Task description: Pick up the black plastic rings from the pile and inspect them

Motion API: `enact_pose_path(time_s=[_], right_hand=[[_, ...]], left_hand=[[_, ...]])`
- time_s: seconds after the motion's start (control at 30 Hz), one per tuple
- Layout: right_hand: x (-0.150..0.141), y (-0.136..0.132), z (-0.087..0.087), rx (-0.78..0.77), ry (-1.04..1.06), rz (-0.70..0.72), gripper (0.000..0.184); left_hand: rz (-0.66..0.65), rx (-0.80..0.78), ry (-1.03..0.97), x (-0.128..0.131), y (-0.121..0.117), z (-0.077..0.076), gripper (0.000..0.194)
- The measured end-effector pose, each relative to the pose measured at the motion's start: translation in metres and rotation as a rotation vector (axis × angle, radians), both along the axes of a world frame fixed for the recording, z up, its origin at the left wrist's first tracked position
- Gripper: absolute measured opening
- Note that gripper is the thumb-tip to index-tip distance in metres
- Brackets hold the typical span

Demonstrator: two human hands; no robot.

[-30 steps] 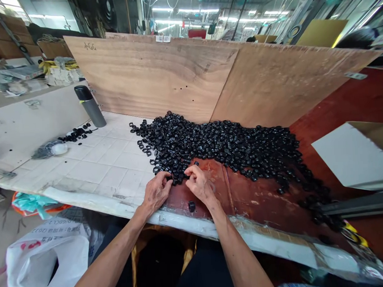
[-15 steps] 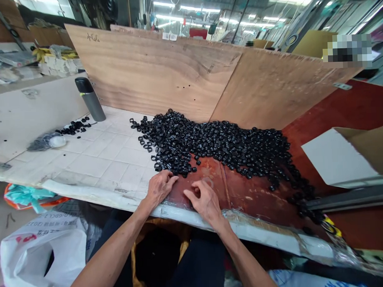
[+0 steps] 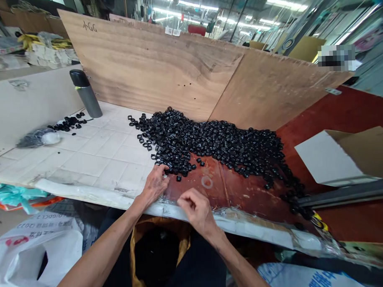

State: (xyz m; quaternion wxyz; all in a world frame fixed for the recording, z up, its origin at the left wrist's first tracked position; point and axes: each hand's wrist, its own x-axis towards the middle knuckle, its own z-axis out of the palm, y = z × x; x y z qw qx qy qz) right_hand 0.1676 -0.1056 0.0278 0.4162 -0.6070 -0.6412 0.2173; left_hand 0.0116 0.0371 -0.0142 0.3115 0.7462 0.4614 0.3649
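A heap of small black plastic rings (image 3: 210, 138) spreads across the table. At its near left edge is my left hand (image 3: 156, 182), its fingers bent down against the outermost rings and its thumb tucked in. What lies between those fingertips is hidden. My right hand (image 3: 198, 210) hovers over the table's front edge, apart from the heap. Its fingers are curled, with thumb and forefinger close together; anything inside is out of sight. One loose ring (image 3: 179, 178) sits on the red-brown surface between the heap and my hands.
Below the table edge, between my legs, hangs an open yellow-rimmed bag (image 3: 135, 250) with a dark inside. A grey flask (image 3: 91, 101) and a plastic bag of dark pieces (image 3: 34, 137) stand left. Wooden boards (image 3: 151, 65) wall the back; an open carton (image 3: 330, 159) is right.
My right hand has drawn back from the heap toward the table's front edge. The ring that lay near that edge is gone from there. My left hand stays by the heap. The view has shifted.
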Motion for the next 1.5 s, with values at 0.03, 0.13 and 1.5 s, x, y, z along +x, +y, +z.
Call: enact_pose_path(time_s=[0.03,0.13,1.5], right_hand=[[0.003,0.012,-0.002,0.033,-0.022,-0.081,0.008],[0.012,0.047,-0.012,0.061,-0.15,-0.079,0.022],[0.022,0.089,-0.017,0.028,0.336,0.23,0.012]], left_hand=[[-0.008,0.046,0.044,0.001,0.001,0.001,0.035],[-0.015,0.123,0.104,0.002,0.002,0.005,0.029],[-0.109,-0.278,-0.453,-0.014,-0.024,0.014,0.027]])
